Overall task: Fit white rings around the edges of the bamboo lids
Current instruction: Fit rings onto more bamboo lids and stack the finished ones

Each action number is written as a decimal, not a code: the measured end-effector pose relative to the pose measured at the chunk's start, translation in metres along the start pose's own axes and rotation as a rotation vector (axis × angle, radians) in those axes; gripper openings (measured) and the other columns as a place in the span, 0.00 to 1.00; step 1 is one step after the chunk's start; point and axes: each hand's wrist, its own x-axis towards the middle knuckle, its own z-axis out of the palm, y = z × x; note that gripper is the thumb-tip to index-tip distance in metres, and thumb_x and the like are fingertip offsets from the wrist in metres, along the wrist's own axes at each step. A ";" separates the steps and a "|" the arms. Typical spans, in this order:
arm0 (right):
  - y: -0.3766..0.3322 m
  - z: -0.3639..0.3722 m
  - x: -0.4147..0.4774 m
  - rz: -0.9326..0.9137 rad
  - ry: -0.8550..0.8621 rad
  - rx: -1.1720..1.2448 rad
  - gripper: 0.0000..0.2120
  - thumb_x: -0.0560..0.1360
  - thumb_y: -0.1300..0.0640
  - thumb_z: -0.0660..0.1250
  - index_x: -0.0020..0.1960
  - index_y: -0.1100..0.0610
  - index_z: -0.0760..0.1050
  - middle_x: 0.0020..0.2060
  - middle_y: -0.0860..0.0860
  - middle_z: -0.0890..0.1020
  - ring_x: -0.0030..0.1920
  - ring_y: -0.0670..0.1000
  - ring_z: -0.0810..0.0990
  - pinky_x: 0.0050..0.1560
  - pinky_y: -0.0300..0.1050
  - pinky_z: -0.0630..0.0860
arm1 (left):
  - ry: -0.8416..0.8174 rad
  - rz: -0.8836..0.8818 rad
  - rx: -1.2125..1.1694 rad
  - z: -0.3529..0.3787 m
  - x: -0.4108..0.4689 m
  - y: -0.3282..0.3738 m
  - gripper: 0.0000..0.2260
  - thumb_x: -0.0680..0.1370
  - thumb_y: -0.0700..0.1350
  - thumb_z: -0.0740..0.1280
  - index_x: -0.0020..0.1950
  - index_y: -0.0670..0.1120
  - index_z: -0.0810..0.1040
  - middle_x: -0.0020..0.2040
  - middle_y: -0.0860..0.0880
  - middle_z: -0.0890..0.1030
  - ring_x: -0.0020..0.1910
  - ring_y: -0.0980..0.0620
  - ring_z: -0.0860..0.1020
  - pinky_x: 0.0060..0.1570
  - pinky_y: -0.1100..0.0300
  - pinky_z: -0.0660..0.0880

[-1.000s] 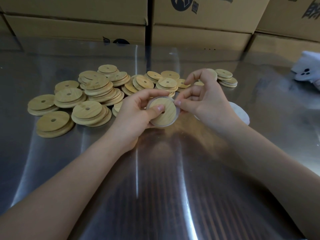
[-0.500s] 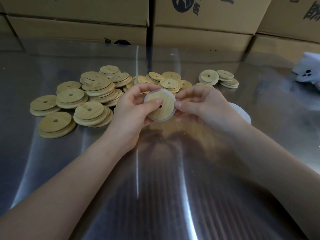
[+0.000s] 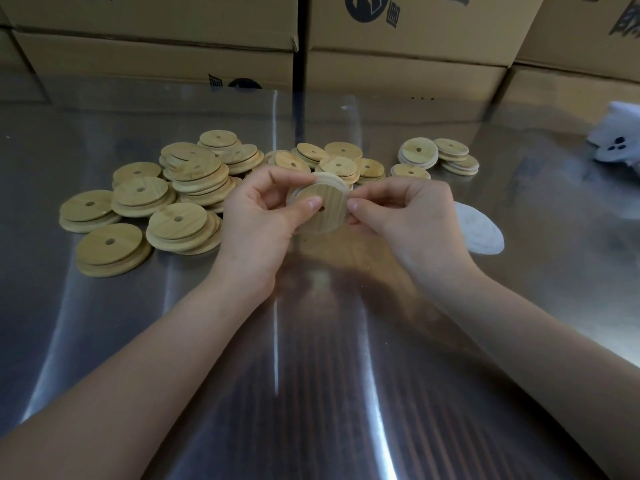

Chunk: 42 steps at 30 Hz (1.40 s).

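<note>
I hold one round bamboo lid (image 3: pixel 327 207) with a centre hole above the steel table, tilted towards me. A white ring (image 3: pixel 332 178) runs around its rim, standing off at the top edge. My left hand (image 3: pixel 258 216) grips the lid from the left, thumb on its face. My right hand (image 3: pixel 410 216) pinches the lid's right edge and the ring between thumb and fingers. Behind my hands lies a loose heap of bare bamboo lids (image 3: pixel 166 199). A few lids with white rings (image 3: pixel 438 155) sit at the back right.
A pile of white rings (image 3: pixel 479 233) lies on the steel table (image 3: pixel 318 375) just right of my right hand. Cardboard boxes (image 3: pixel 398 43) form a wall along the back. A white cloth-like object (image 3: pixel 618 142) rests at the far right edge.
The lid has been turned and tipped in my hands, and the ring has shifted around its rim. My right fingers have come down from their raised curl onto the lid's right edge.
</note>
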 end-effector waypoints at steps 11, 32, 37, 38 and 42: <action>-0.003 -0.007 0.006 -0.128 -0.078 -0.097 0.10 0.74 0.65 0.70 0.38 0.53 0.79 0.33 0.49 0.81 0.36 0.48 0.79 0.45 0.45 0.80 | -0.137 0.158 0.182 0.000 0.000 0.002 0.14 0.74 0.30 0.70 0.49 0.49 0.76 0.50 0.48 0.81 0.52 0.52 0.81 0.54 0.52 0.80; 0.002 -0.016 0.017 -0.110 -0.132 -0.067 0.07 0.75 0.66 0.70 0.41 0.56 0.80 0.31 0.52 0.81 0.29 0.45 0.78 0.32 0.38 0.77 | -0.115 -0.154 -0.016 0.005 -0.003 -0.004 0.11 0.76 0.33 0.70 0.51 0.49 0.78 0.43 0.48 0.85 0.44 0.49 0.85 0.37 0.53 0.83; 0.005 -0.021 0.022 -0.044 -0.084 0.080 0.03 0.75 0.64 0.70 0.45 0.57 0.80 0.31 0.51 0.82 0.30 0.48 0.79 0.32 0.40 0.77 | -0.095 -0.184 -0.045 0.003 0.001 -0.006 0.10 0.75 0.34 0.71 0.51 0.47 0.78 0.46 0.47 0.86 0.46 0.48 0.85 0.38 0.52 0.83; 0.005 -0.022 0.023 -0.020 -0.080 0.106 0.02 0.76 0.63 0.70 0.46 0.57 0.80 0.32 0.52 0.82 0.31 0.48 0.79 0.32 0.41 0.77 | -0.085 -0.189 -0.058 0.002 0.002 -0.006 0.10 0.75 0.34 0.71 0.51 0.47 0.78 0.47 0.46 0.86 0.46 0.48 0.85 0.39 0.51 0.83; 0.009 -0.021 0.024 0.108 -0.201 0.154 0.03 0.77 0.57 0.69 0.51 0.54 0.79 0.40 0.53 0.83 0.35 0.48 0.81 0.32 0.45 0.79 | -0.062 -0.207 -0.113 -0.001 0.003 -0.005 0.09 0.75 0.34 0.71 0.51 0.46 0.79 0.49 0.42 0.85 0.47 0.45 0.85 0.40 0.49 0.83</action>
